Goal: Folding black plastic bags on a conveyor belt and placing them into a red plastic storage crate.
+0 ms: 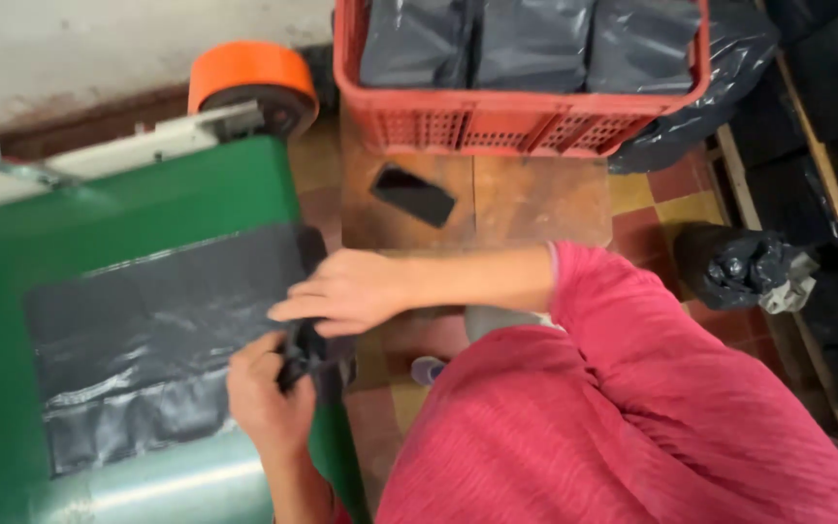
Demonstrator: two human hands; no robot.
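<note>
We press grey plastic bag (162,335), left-centre frame, flat on green table (147,199) with right hand (346,291), fingers spread; left hand (269,398) grips its bunched edge, keeping sheet taut.

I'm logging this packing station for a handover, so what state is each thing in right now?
Flat grey plastic bag: spread on the green belt, near end bunched.
Left hand: closed on the bunched end.
Right hand: resting on the bag's edge.
Red plastic crate: filled with packed grey bags.
Dark phone: lying flat on the wooden stool, screen dark.
</note>
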